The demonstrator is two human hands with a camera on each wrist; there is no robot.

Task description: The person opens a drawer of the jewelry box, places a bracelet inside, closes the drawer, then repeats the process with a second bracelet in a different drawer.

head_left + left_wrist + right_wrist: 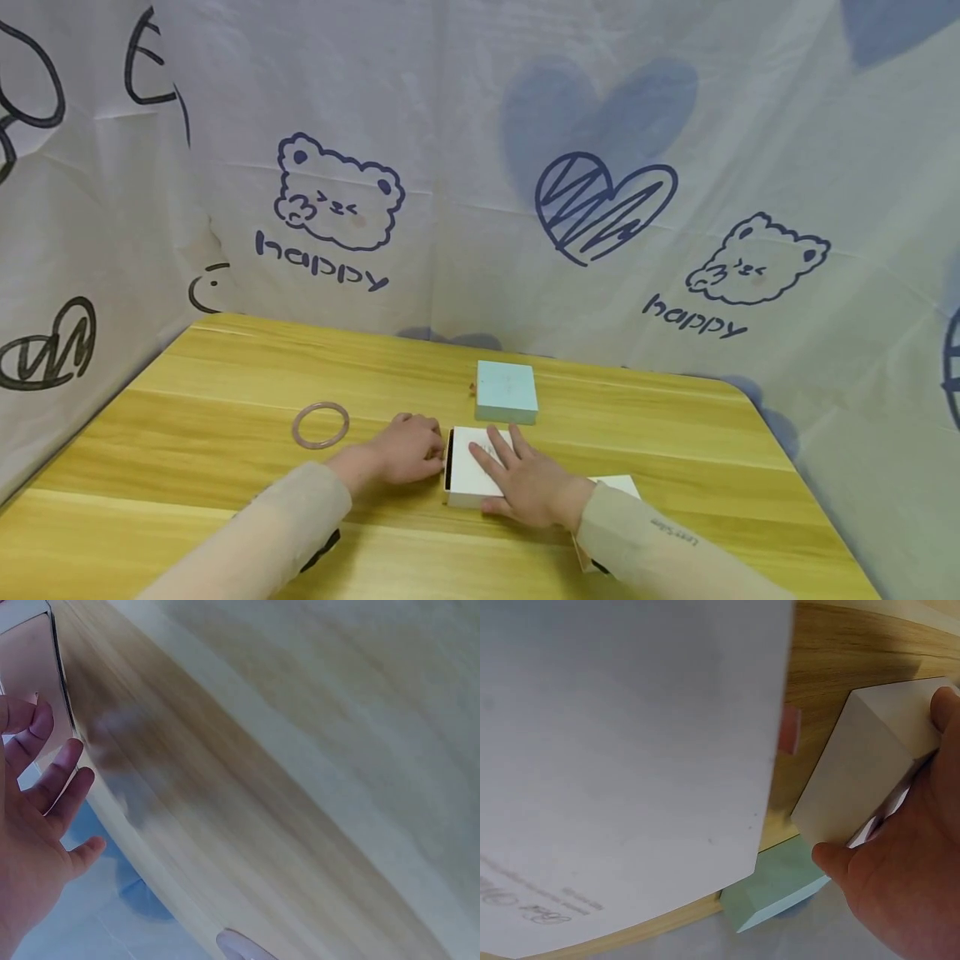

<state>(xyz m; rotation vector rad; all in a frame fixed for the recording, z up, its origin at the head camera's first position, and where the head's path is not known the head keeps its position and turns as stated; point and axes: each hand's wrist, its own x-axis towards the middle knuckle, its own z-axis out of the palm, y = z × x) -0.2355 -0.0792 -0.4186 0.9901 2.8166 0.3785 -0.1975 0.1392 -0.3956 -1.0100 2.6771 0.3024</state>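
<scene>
A white drawer-style box (467,492) lies on the wooden table, its left end showing a dark edge. My right hand (536,483) rests on its lid with the fingers spread. In the right wrist view the right hand (900,870) spans the white box (855,761), thumb and a finger along opposite sides. At the left end is my left hand (405,450), fingers curled. The left wrist view shows the left hand (37,817) with thumb and forefinger pinching at a small tab on the box's pinkish end face (30,656); the fingertips mostly hide the tab.
Behind the white box stands a pale blue box (506,387) with a small reddish tab at its left side. A translucent pinkish bangle (297,429) lies on the left of the table. Another white box (621,483) sits partly under my right forearm. A printed cloth hangs behind.
</scene>
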